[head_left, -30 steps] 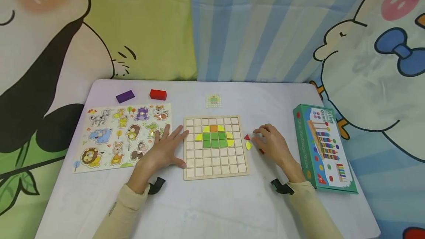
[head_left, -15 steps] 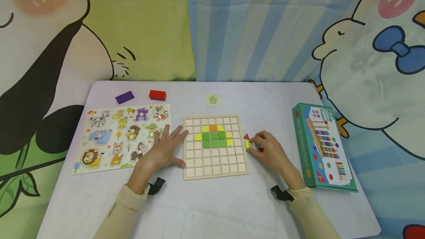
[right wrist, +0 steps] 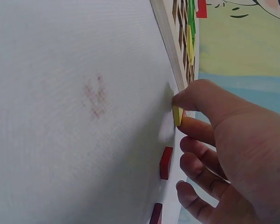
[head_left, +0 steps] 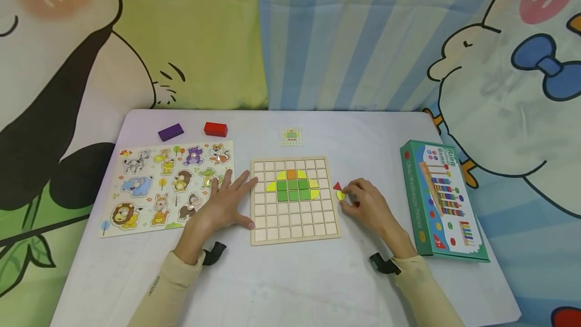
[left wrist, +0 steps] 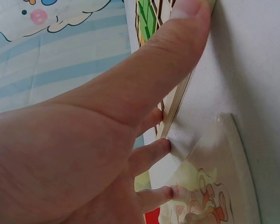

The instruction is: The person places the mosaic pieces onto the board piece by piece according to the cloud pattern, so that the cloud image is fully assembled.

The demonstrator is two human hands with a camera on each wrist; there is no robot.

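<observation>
A square wooden grid board (head_left: 295, 227) lies mid-table, with green squares (head_left: 293, 191), an orange square (head_left: 291, 174) and several yellow rounded pieces (head_left: 271, 186) set in its upper cells. My left hand (head_left: 221, 207) has its fingers spread; its thumb and a fingertip touch the board's left edge, and other fingertips rest over the animal picture board (head_left: 144, 211). Just right of the grid board, my right hand (head_left: 369, 207) pinches a yellow rounded tile (right wrist: 177, 115) between thumb and index finger, low at the tabletop. Beside it lie a red triangle (head_left: 337, 185) and other red pieces (right wrist: 165, 163), partly under the hand.
A small pattern card (head_left: 291, 137) lies behind the grid board. At the back left are a purple block (head_left: 171, 132) and a red block (head_left: 215, 129). A green toy box (head_left: 447, 203) stands right of my right arm. A printed curtain hangs behind the table.
My right hand has moved slightly left and down to the yellow tile, and its thumb and index finger have closed on it. The left hand has stayed in place.
</observation>
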